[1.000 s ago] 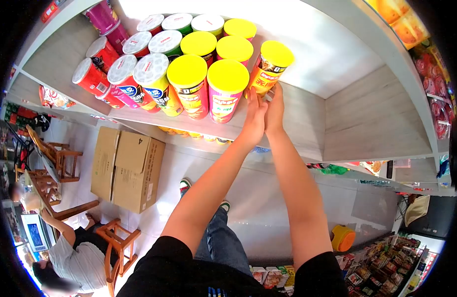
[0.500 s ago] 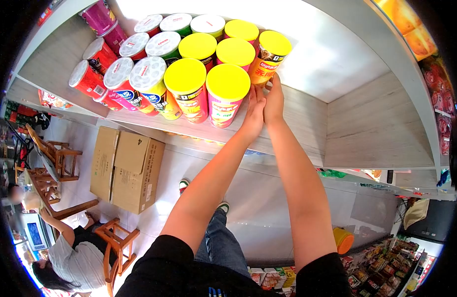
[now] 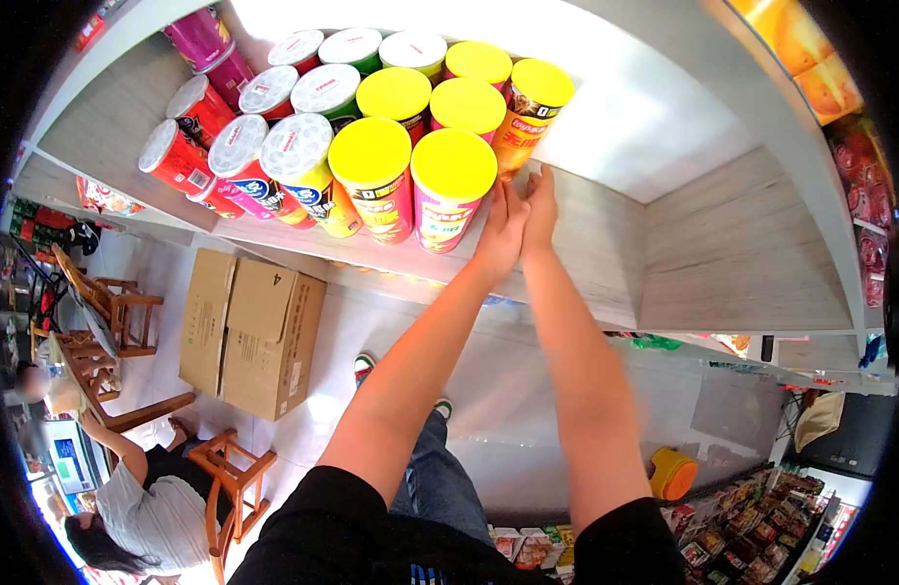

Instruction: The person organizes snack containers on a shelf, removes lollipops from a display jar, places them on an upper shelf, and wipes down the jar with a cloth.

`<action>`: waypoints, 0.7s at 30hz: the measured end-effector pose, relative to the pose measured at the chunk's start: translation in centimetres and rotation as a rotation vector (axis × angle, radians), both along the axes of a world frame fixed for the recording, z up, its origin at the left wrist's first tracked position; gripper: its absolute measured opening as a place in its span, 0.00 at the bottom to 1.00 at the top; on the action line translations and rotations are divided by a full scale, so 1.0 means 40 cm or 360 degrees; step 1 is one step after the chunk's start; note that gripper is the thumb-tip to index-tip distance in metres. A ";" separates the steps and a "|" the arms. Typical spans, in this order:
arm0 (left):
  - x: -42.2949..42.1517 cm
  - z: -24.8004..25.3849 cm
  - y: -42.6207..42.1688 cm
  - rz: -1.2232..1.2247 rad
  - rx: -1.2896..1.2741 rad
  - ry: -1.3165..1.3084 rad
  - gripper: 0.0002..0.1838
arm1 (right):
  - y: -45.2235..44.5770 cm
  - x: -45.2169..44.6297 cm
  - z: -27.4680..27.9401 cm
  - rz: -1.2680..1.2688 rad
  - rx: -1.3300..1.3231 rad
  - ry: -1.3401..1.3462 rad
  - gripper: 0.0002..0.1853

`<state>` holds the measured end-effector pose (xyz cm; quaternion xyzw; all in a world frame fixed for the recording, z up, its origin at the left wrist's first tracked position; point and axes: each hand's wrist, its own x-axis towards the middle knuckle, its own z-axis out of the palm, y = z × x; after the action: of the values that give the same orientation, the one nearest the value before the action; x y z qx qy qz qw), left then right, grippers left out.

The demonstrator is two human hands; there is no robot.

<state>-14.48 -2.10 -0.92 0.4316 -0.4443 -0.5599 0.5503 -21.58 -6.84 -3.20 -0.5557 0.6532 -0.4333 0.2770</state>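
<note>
Rows of upright chip canisters stand on the wooden shelf [image 3: 595, 255]. The rightmost canister [image 3: 523, 135], orange with a yellow lid, stands beside the back yellow-lidded ones. Just in front of its base are my left hand [image 3: 501, 226] and my right hand [image 3: 540, 210], close together with fingers extended toward it. Neither hand is wrapped around anything; whether the fingertips touch the canister is hard to tell. A pink canister with a yellow lid [image 3: 453, 168] is left of my left hand. Canisters with white lids [image 3: 296, 146] fill the left part.
Below the shelf a closed cardboard box [image 3: 251, 331] rests on the floor. At the lower left a person in a grey shirt [image 3: 167, 517] sits by a wooden stool [image 3: 237, 478]. A yellow-orange tub [image 3: 673, 474] and packaged goods [image 3: 751, 526] are at the lower right.
The orange canister has moved back and left, into line beside the others. My hands have come slightly back from it, and the fingers no longer hold it.
</note>
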 end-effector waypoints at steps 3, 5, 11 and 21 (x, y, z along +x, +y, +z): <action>0.002 0.004 0.071 -0.0110 -0.0141 -0.0479 0.38 | 0.071 -0.004 -0.047 -0.0111 -0.0289 -0.0920 0.30; 0.003 0.004 0.123 -0.0150 -0.0256 -0.0597 0.37 | 0.140 -0.018 -0.031 -0.0083 -0.0214 -0.0778 0.28; 0.022 -0.015 0.320 -0.0201 -0.0406 -0.0788 0.37 | 0.364 -0.034 -0.031 0.0057 -0.0062 -0.0581 0.27; 0.257 -0.058 0.682 -0.1007 0.0567 -0.0553 0.24 | 0.818 -0.133 0.046 0.0140 0.0540 -0.0248 0.11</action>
<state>-4.20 25.16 -3.23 0.4504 -0.5378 -0.6886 0.1839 -26.89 25.87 -1.34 -0.4939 0.6686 -0.3461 0.4352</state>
